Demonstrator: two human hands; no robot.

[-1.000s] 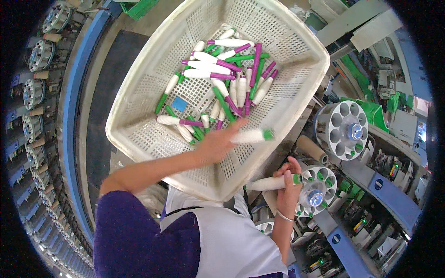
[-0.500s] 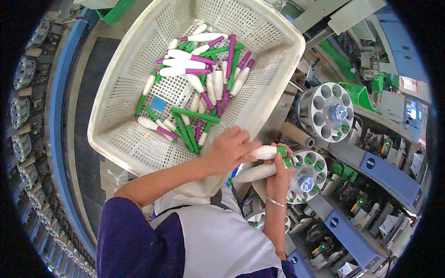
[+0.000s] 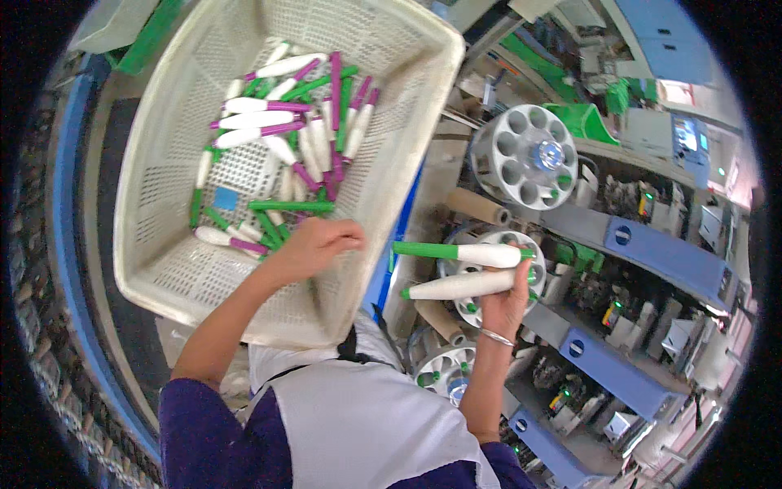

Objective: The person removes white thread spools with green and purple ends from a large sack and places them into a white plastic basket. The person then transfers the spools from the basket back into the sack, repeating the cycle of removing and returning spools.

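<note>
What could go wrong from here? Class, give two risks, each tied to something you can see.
1. The right hand grips a white-wound bobbin with a long bare green tube and a white-wound bobbin with green tips, both near one end only; either might slip or swing loose.
2. In the white perforated plastic basket, white-wound bobbins on green or purple tubes lie crossed over one another, so windings might snag.

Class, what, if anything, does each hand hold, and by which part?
Right hand: two yarn bobbins, near their right-hand ends. Left hand: nothing visible.
</note>
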